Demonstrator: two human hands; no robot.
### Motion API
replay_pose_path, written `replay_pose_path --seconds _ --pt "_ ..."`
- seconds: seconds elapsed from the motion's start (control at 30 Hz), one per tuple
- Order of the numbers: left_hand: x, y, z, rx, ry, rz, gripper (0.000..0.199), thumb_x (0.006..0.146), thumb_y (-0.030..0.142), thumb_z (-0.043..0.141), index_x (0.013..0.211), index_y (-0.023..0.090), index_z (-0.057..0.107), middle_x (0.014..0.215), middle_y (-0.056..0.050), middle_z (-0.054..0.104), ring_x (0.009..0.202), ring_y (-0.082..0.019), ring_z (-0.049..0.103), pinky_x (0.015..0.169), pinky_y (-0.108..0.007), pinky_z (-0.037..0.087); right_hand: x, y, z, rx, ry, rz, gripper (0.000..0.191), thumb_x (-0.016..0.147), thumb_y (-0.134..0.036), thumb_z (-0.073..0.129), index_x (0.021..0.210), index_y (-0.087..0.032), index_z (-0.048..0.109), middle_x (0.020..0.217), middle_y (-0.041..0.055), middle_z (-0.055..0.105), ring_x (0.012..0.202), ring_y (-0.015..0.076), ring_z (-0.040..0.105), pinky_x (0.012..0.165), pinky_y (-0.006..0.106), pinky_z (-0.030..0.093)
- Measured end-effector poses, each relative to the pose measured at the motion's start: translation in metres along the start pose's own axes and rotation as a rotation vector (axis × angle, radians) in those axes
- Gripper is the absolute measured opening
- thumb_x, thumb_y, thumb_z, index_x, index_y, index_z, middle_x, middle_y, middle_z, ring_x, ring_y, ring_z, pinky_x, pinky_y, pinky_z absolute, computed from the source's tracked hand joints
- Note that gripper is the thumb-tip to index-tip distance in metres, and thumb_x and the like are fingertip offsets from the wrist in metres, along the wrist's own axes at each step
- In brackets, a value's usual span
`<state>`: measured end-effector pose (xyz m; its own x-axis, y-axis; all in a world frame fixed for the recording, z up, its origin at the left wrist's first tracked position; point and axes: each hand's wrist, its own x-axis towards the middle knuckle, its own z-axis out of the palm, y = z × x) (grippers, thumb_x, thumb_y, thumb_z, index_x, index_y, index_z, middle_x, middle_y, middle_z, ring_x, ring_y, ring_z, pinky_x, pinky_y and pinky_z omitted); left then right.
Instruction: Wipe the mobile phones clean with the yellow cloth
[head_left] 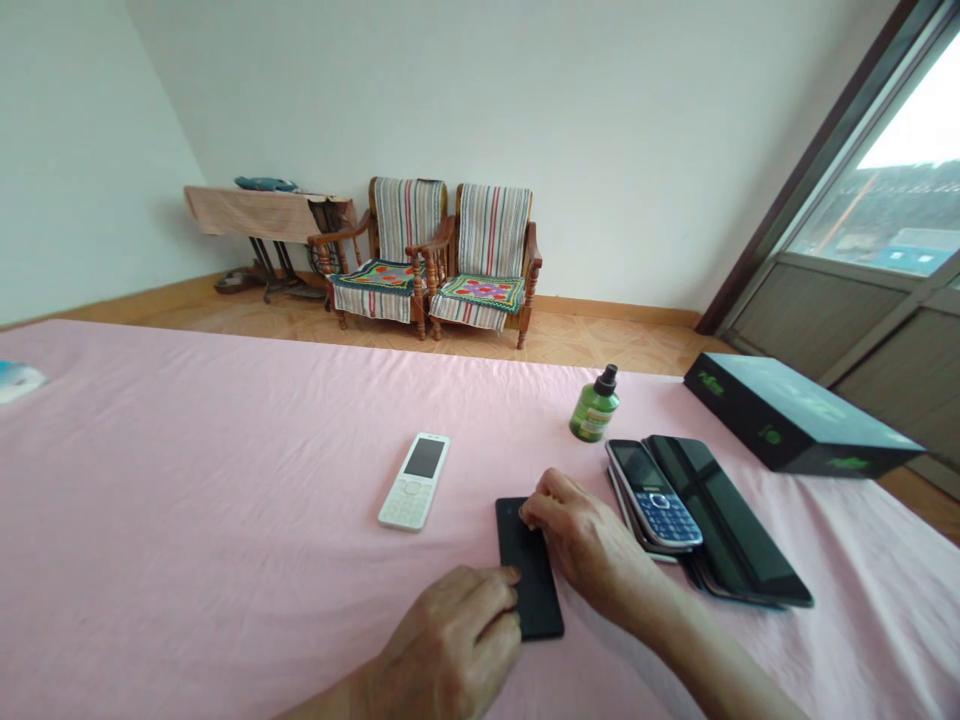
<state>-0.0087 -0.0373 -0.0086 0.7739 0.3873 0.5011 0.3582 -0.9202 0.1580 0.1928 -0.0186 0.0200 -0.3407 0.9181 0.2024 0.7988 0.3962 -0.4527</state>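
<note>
1. The black phone (538, 590) is laid flat on the pink cloth (247, 520), in front of the person and right of centre, with one short end pointed away. Its middle and upper right side are partly covered by fingers.

2. The left hand (457, 635) is curled narrow, with fingertips placed at the phone's left edge and one tip rested over it. Whether the phone is gripped or merely steadied cannot be told.

3. The right hand (581, 530) is set over the phone's upper right part, its thumb and fingers drawn close together. Whether anything is pinched between them cannot be told.

4. To the left and slightly farther off, a white keypad phone (415, 482) is laid face up, well apart from both hands.

5. Just right of the right hand, a blue keypad phone (654, 496) is stacked face up on another device, partly hidden. Beside it, a glossy black tablet (727, 520) is placed, with a dark edge seen beneath.

6. Behind these, a green bottle (595, 410) with a black nozzle is stood upright. At the far right, a black box (795, 415) marked in green is set down.

7. At the left edge, a blue-and-white object (21, 381) is cut off by the view.

8. Beyond the cloth, two wooden chairs (493, 230) covered in striped fabric are lined up against the wall, beside a cloth-draped stand (255, 212).
</note>
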Motion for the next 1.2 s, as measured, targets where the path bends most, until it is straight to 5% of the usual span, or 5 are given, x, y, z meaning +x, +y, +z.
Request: replay_pose_path --seconds 0.33,0.67,0.93,1.2 --pt "-0.002 -0.010 0.009 -0.011 0.038 0.062 0.038 0.104 0.020 0.027 0.088 0.015 0.062 0.092 -0.006 0.063 0.096 -0.016 0.061 0.088 -0.026 0.054 0.002 0.004 0.018 0.213 0.161 0.063 0.024 0.091 -0.003 0.040 0.087 -0.017 0.058 0.087 0.0041 0.053 0.076 0.0156 0.055 0.072 0.028 0.046" --pt "0.000 0.009 -0.004 -0.021 -0.039 -0.116 0.031 0.103 0.019 0.033 0.095 0.016 0.062 0.099 -0.006 0.063 0.101 -0.017 0.059 0.093 -0.029 0.051 0.003 0.005 0.022 0.099 0.103 0.104 0.026 0.089 0.000 0.037 0.084 -0.017 0.056 0.086 0.0047 0.052 0.074 0.0160 0.056 0.069 0.028 0.044" --pt "0.000 -0.006 0.006 -0.034 0.020 0.055 0.034 0.103 0.022 0.030 0.094 0.017 0.062 0.090 -0.004 0.063 0.092 -0.016 0.061 0.085 -0.026 0.054 -0.003 0.001 0.020 0.130 0.122 0.065 0.026 0.088 0.000 0.039 0.080 -0.017 0.056 0.082 0.0030 0.051 0.071 0.0149 0.055 0.065 0.027 0.044" --pt "0.001 0.010 -0.006 -0.049 -0.051 -0.103 0.039 0.104 0.022 0.026 0.092 0.016 0.063 0.099 -0.006 0.063 0.104 -0.017 0.059 0.096 -0.029 0.050 0.000 0.000 0.015 0.177 0.093 0.079 0.025 0.087 0.002 0.041 0.082 -0.016 0.059 0.085 0.0042 0.052 0.072 0.0153 0.056 0.068 0.028 0.044"
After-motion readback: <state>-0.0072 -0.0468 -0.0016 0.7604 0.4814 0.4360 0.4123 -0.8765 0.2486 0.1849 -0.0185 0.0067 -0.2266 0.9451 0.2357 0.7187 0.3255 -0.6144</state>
